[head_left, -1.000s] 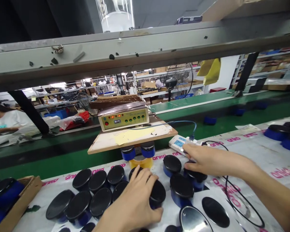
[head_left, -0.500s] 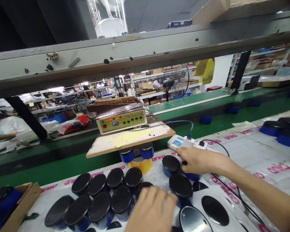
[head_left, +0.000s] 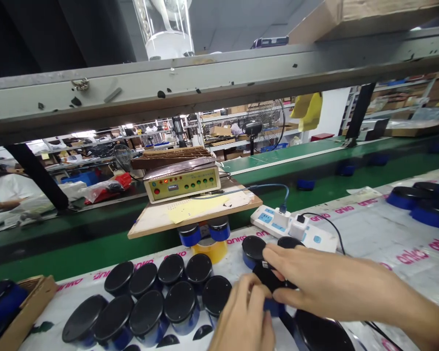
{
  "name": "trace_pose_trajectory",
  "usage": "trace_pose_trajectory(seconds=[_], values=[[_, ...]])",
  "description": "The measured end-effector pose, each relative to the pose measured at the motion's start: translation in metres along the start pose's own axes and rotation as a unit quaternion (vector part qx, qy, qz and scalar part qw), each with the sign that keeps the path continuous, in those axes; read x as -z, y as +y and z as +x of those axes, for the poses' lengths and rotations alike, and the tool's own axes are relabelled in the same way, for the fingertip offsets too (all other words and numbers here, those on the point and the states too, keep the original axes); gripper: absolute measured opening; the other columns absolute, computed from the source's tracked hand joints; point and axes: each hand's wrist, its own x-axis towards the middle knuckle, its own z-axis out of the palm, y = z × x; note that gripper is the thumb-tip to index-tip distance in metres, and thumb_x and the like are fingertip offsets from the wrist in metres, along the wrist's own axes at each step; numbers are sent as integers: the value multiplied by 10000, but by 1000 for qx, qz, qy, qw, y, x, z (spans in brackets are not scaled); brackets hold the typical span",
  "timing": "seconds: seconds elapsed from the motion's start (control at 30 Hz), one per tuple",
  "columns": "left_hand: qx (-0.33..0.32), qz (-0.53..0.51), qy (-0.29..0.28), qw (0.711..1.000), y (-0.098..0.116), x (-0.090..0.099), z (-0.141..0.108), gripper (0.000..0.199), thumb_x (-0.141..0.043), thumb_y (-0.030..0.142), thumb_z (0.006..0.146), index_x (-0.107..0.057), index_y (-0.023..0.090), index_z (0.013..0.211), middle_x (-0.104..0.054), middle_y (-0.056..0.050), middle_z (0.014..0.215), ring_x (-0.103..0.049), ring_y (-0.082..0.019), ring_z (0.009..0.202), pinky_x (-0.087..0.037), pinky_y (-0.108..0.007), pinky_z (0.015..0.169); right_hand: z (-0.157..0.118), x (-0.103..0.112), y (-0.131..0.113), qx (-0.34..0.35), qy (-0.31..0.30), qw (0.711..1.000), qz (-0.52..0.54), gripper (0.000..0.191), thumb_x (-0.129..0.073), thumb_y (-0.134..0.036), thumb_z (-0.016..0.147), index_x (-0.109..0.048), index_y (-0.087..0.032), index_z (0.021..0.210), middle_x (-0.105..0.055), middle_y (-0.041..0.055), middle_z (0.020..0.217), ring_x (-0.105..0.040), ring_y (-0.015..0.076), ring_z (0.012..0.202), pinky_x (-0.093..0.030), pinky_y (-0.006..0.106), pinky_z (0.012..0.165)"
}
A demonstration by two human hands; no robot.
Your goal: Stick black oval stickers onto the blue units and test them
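Note:
My left hand (head_left: 243, 312) has its fingers curled against the near side of a round blue unit with a black top (head_left: 274, 308). Above that unit, my right hand (head_left: 300, 274) is closed, its thumb and fingers around a small black piece with a pale end (head_left: 265, 264); its kind is unclear. Much of the unit lies hidden behind both hands. Two similar units stand just behind, a left one (head_left: 254, 249) and one (head_left: 289, 242) partly covered by my right hand. Left of my hands, several more (head_left: 182, 302) stand in two rows. A large glossy black disc (head_left: 324, 334) shows below my right forearm.
A white power strip (head_left: 267, 218) with plugs and cables lies behind my hands. A box with buttons and lit indicators (head_left: 183, 184) rests on a wooden board (head_left: 146, 222). Beyond runs a green conveyor (head_left: 106, 258). Overhead crosses a metal beam (head_left: 205, 80). A person (head_left: 9, 190) sits far left.
My right hand has come nearer and down from beside the power strip, uncovering the strip. My left hand has shifted right to the unit under my right hand. Fewer indicators glow on the box.

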Motion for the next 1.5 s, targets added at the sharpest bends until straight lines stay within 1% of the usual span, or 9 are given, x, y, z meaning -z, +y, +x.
trace_pose_trajectory(seconds=[0.1,0.2,0.33,0.43,0.63,0.8,1.03,1.3,1.5], values=[[-41,105,54,992,-14,-1,5,502,-532,59,756,-476,226,1226,-540,-99,1260,-559,-269,1089,-527,-411,871,-18,-21,-1,-12,1,1000,11,496,-626,-309,720,-582,-189,1200,-654,145,1126,-628,404,969,-538,499,735],[-56,184,73,979,-23,-9,8,628,-641,230,784,-386,240,1358,-581,-97,1244,-552,-320,1102,-492,-494,917,-33,-51,8,4,-21,999,30,613,-641,-234,661,-565,-231,1270,-617,128,1226,-621,406,1005,-547,522,814],[-72,211,14,975,-21,-13,16,818,-709,489,719,-378,150,1386,-681,-124,1034,-606,-346,999,-512,-521,867,-38,-79,30,-9,27,1000,2,553,-575,-273,740,-540,-237,1291,-577,121,1282,-591,391,1074,-542,511,853],[-68,214,-21,974,-14,-11,23,749,-696,512,726,-460,150,1338,-694,-126,991,-636,-309,939,-529,-474,854,-28,-85,43,3,97,994,-41,443,-519,-296,820,-553,-182,1247,-525,160,1325,-517,378,1178,-510,513,890],[-82,206,18,975,-18,-24,23,743,-717,545,683,-530,147,1281,-710,-90,885,-643,-291,853,-536,-460,822,-10,-51,44,-53,145,984,-84,187,-516,-266,866,-586,-179,1016,-601,127,1055,-650,308,813,-523,449,656],[-86,205,73,972,-27,-38,18,823,-771,572,589,-559,115,1241,-707,-89,866,-623,-283,815,-529,-445,786,22,-10,26,-20,103,994,-38,172,-468,-281,908,-549,-150,982,-587,119,1004,-617,254,809,-471,361,663],[-110,225,158,955,-33,-44,19,840,-758,678,493,-645,96,1088,-726,-88,857,-640,-252,746,-543,-386,731,79,-24,14,45,42,998,-6,196,-569,-218,770,-590,-107,930,-627,113,879,-626,280,828,-456,343,677],[-118,243,174,947,-30,-49,21,967,-789,686,395,-598,107,1146,-707,-52,805,-616,-232,721,-525,-370,736,77,-22,25,69,27,996,50,109,-549,-162,668,-537,-183,775,-573,29,767,-574,204,707,-431,282,594],[-119,248,144,951,-29,-38,18,885,-753,672,520,-556,159,1214,-690,-35,828,-608,-222,752,-500,-354,755,63,4,32,53,73,989,120,191,-493,-370,849,-508,-187,800,-564,9,744,-527,152,612,-419,261,547]])
